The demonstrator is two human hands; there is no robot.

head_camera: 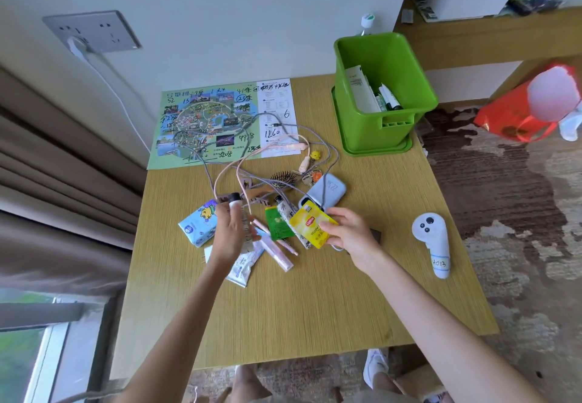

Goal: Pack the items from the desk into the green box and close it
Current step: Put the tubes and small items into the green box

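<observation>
Left hand grip holds a black-capped white tube; right hand grip pinches a yellow tea packet. Open green plastic box sits far across the wooden desk. Risk: pink and grey cables snag, dragging clutter.

Box: bright green, lid under it same green. Bench: yellow-tan w/ fine wood grain. Tea packet: yellow, red logo, in right hand. Tube in left hand: whitish w/ black cap. Tissue pack: pale blue w/ yellow cartoon. Map sheet: green border, multicolour print, black handwriting. Controller: white, black buttons. Power bank: pale blue-grey. Cables: pink & grey. Bag on floor: red. Carpet: brown/beige blotches.
</observation>
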